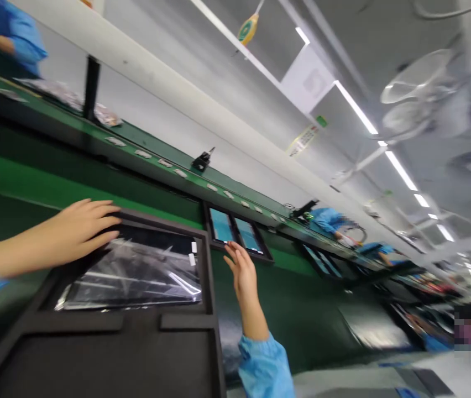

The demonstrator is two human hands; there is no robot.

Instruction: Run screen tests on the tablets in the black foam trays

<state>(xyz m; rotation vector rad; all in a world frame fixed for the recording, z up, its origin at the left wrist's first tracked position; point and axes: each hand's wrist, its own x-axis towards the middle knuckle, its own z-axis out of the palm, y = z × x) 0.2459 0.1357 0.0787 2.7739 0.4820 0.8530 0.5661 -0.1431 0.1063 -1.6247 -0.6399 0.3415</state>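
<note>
A black foam tray (213, 276) lies before me on the green bench. In its upper compartment rests a dark flat screen panel (148, 271) in shiny clear film, with two small white tabs at its right end. My left hand (80, 235) lies over the tray's far left corner, fingers stretched out above the panel's edge. Whether it presses on the tray I cannot tell. My right hand (242, 271) is raised to the right of the tray, fingers apart. Its fingertips overlap the near edge of a smaller black tray (266, 251) holding two teal-faced panels (221, 225); contact is unclear.
A green shelf (152, 146) with white labels runs along the back of the bench. On it stands a small black device (203, 160). Another tray of panels (322, 260) lies farther right. Co-workers in blue sleeves (326, 219) are across the line. A yellow tool balancer (247, 29) hangs overhead.
</note>
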